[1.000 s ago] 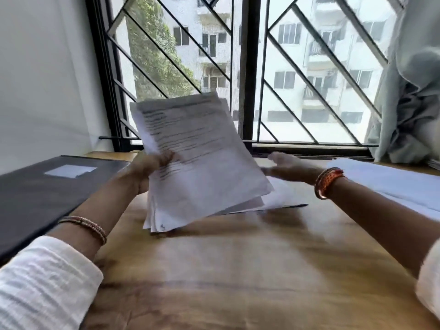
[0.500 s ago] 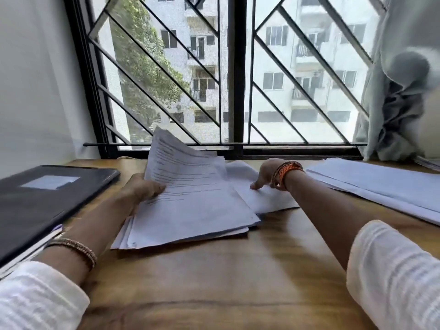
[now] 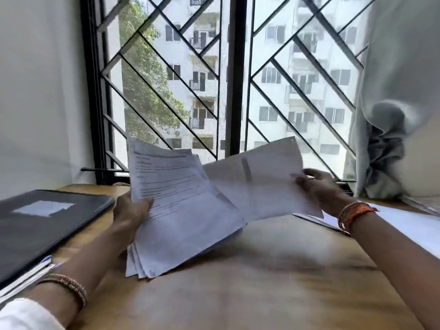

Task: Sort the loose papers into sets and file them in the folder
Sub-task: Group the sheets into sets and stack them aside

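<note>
Two hands are working the papers: my left hand [image 3: 129, 210] is gripping a fanned stack of printed sheets [image 3: 181, 210], thumb on top, while my right hand [image 3: 319, 186] is pinching a single sheet [image 3: 259, 179], apparently blank though blurred. Both are hovering above the wooden desk [image 3: 250, 282]. Left, the black folder [image 3: 42, 225] is lying closed; right, another paper pile [image 3: 404, 225] is resting.

A single wide-angle view is taken from the person's head, aimed forward and slightly down across the wooden table [image 3: 250, 289] toward the barred window [image 3: 234, 75]. Both forearms are seen close, entering from the bottom corners. Straight lines are bent near the edges.
</note>
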`<state>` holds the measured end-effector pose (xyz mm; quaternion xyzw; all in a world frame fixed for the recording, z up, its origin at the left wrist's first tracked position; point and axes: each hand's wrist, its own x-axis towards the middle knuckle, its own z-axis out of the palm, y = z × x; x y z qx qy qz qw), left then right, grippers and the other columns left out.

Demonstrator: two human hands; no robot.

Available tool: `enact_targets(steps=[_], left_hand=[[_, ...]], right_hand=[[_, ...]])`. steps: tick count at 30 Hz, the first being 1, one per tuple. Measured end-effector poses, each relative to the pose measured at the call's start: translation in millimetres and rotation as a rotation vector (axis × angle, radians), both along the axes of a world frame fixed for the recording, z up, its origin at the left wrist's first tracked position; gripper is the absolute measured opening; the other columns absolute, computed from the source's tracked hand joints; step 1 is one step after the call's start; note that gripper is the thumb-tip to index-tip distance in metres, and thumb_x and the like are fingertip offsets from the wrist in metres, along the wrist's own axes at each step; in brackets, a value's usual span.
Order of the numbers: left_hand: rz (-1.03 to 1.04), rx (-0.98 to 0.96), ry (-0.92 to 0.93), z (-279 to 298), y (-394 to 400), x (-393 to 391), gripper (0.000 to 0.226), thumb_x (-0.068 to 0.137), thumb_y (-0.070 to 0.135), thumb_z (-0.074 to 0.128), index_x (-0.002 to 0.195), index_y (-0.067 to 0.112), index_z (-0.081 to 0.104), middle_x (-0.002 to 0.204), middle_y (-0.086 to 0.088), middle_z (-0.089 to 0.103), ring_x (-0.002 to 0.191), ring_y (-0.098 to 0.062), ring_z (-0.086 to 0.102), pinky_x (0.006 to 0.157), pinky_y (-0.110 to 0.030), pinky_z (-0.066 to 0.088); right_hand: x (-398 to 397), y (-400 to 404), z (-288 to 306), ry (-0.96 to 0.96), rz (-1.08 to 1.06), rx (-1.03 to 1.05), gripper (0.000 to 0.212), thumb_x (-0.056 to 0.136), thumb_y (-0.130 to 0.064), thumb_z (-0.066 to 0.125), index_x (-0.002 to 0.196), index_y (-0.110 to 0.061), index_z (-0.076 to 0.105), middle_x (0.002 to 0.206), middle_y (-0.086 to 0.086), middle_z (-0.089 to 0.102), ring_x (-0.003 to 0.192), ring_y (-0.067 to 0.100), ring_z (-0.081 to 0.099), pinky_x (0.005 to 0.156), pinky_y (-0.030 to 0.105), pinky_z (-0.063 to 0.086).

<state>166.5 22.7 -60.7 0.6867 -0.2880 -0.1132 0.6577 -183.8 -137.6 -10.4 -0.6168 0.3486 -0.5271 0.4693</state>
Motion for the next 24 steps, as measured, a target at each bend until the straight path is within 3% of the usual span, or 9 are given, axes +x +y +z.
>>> enact_targets(steps=[1, 5, 13, 18, 20, 22, 24], left_hand=[[0.017, -0.022, 0.002, 0, 0, -2, 0.030, 0.087, 0.011, 0.066, 0.116, 0.003, 0.062, 0.109, -0.016, 0.064, 0.093, -0.033, 0.061, 0.082, -0.035, 0.047], [0.033, -0.050, 0.008, 1, 4, -13, 0.031, 0.088, 0.011, 0.065, 0.116, 0.000, 0.061, 0.105, -0.014, 0.062, 0.089, -0.029, 0.056, 0.079, -0.035, 0.044], [-0.070, -0.083, 0.052, 2, 2, -30, 0.028, 0.089, 0.012, 0.065, 0.115, 0.003, 0.061, 0.103, -0.014, 0.063, 0.088, -0.031, 0.058, 0.080, -0.036, 0.045], [-0.133, -0.094, 0.150, -1, 1, -28, 0.027, 0.091, 0.010, 0.061, 0.116, 0.000, 0.060, 0.104, -0.014, 0.063, 0.088, -0.031, 0.059, 0.082, -0.036, 0.046], [-0.151, -0.095, 0.157, -1, -1, -24, 0.026, 0.092, 0.009, 0.060, 0.116, 0.000, 0.060, 0.101, -0.014, 0.063, 0.086, -0.030, 0.059, 0.080, -0.036, 0.046], [-0.152, -0.101, 0.163, 0, 1, -23, 0.025, 0.093, 0.010, 0.059, 0.116, 0.001, 0.060, 0.099, -0.013, 0.061, 0.086, -0.030, 0.058, 0.079, -0.035, 0.045], [-0.147, -0.122, 0.167, 0, 5, -23, 0.017, 0.096, 0.014, 0.054, 0.110, 0.006, 0.060, 0.097, -0.011, 0.062, 0.084, -0.029, 0.058, 0.076, -0.034, 0.046]], right_hand=[[-10, -2, 1, -0.088, -0.089, -0.037, 0.010, 0.079, -0.006, 0.071, 0.084, -0.012, 0.064, 0.058, -0.008, 0.068, 0.050, 0.008, 0.061, 0.047, 0.019, 0.052], [-36, -11, -1, -0.287, -0.279, -0.098, 0.024, 0.094, 0.001, 0.053, 0.084, -0.019, 0.063, 0.057, -0.016, 0.067, 0.050, -0.001, 0.062, 0.051, 0.014, 0.052], [-10, -9, -1, -0.449, -0.170, -0.038, 0.024, 0.094, 0.001, 0.054, 0.083, -0.018, 0.064, 0.063, -0.006, 0.069, 0.054, 0.004, 0.063, 0.062, 0.022, 0.056], [34, 15, -4, -0.403, -0.156, -0.117, 0.025, 0.085, 0.006, 0.063, 0.082, -0.019, 0.063, 0.066, -0.005, 0.070, 0.056, 0.006, 0.062, 0.056, 0.022, 0.054], [48, 31, 9, -0.329, -0.289, -0.382, 0.021, 0.082, 0.003, 0.068, 0.079, -0.018, 0.069, 0.069, -0.003, 0.069, 0.059, 0.001, 0.062, 0.063, 0.026, 0.055], [56, 58, 31, -0.167, -0.461, -0.810, 0.010, 0.081, -0.003, 0.069, 0.080, -0.013, 0.072, 0.071, -0.007, 0.069, 0.063, -0.006, 0.059, 0.065, 0.014, 0.048], [61, 97, 42, -0.014, -0.419, -1.161, 0.018, 0.086, 0.004, 0.061, 0.093, -0.007, 0.074, 0.088, -0.001, 0.073, 0.077, -0.004, 0.062, 0.072, 0.005, 0.045]])
